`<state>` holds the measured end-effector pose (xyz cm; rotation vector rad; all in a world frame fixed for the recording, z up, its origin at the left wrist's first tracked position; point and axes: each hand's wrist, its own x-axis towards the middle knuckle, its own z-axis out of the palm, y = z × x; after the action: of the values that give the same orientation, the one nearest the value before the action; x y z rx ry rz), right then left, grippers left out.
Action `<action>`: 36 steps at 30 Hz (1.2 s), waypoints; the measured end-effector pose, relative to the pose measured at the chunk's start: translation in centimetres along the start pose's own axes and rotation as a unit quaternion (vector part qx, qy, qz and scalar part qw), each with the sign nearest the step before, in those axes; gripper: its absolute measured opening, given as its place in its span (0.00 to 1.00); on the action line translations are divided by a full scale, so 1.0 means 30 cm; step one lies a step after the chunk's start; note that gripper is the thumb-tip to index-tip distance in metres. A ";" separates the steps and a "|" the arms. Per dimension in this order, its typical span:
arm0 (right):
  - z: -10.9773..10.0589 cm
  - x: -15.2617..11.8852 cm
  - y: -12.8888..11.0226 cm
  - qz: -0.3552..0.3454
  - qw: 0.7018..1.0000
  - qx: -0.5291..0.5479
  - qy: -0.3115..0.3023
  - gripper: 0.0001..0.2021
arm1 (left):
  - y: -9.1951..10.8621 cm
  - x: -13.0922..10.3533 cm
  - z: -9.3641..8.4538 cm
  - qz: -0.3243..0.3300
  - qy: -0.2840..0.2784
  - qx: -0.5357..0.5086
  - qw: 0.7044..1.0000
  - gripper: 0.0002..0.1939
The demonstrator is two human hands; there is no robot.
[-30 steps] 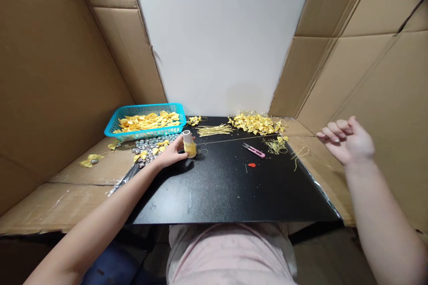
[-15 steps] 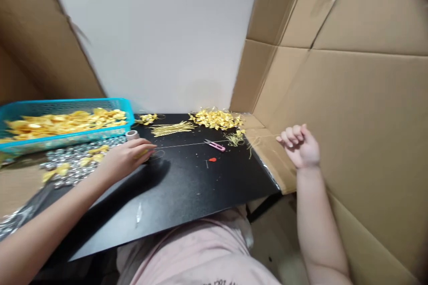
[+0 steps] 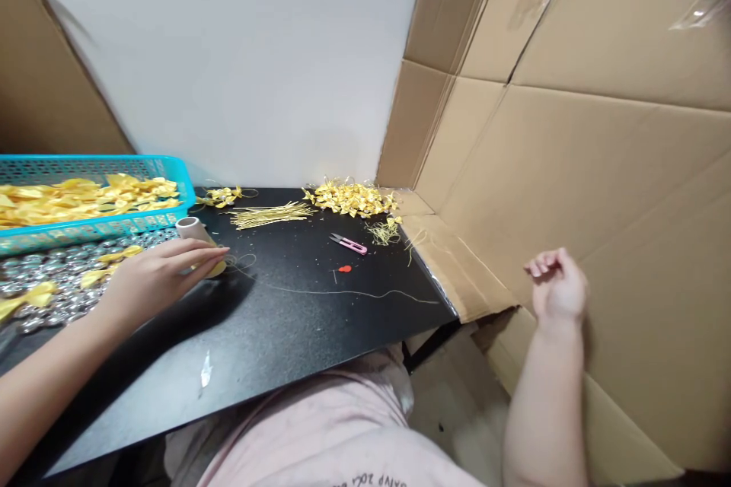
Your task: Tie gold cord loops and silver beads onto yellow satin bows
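My left hand [image 3: 163, 274] is closed around a spool of thread [image 3: 191, 228] on the black table [image 3: 297, 342]. The pale tube end sticks out behind my fingers, and a yellow part shows below them. From the spool a thin thread [image 3: 343, 291] runs loosely across the table, its far end lying near the right edge. To the right, beyond the table, my right hand [image 3: 557, 289] is raised with loosely curled fingers, and I see nothing in it. Pink thread snips [image 3: 348, 243] lie between the two hands, beyond the thread.
A blue basket [image 3: 186, 194] of yellow bows stands at the left, behind silvery beads [image 3: 57, 266]. Gold twist ties [image 3: 271, 215] and a heap of yellow bows [image 3: 351, 199] lie at the back. A red piece [image 3: 344, 268] is mid-table. Cardboard [image 3: 571, 167] walls the right side.
The thread was stretched taut between both hands; now it lies slack on the table, let go by my right hand, which has moved right. The view has shifted somewhat to the right.
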<state>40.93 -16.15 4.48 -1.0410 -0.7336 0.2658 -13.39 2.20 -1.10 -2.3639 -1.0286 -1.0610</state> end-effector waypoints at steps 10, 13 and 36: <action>0.537 -0.080 0.149 -0.111 0.844 -0.368 -0.373 0.10 | 0.004 -0.001 -0.030 0.013 0.060 -0.002 0.998 0.12; 0.722 -0.134 0.263 -0.135 0.719 -0.490 -0.473 0.14 | 0.000 -0.008 -0.038 -0.081 0.119 -0.004 0.990 0.19; 0.846 -0.253 0.408 -0.103 0.654 -0.587 -0.465 0.08 | 0.085 -0.004 -0.057 -0.435 -0.158 -0.232 0.856 0.19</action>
<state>20.15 3.37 -1.66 -2.0564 -2.1306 0.0706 -12.42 -0.54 -0.12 -2.5002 -2.3402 -1.3307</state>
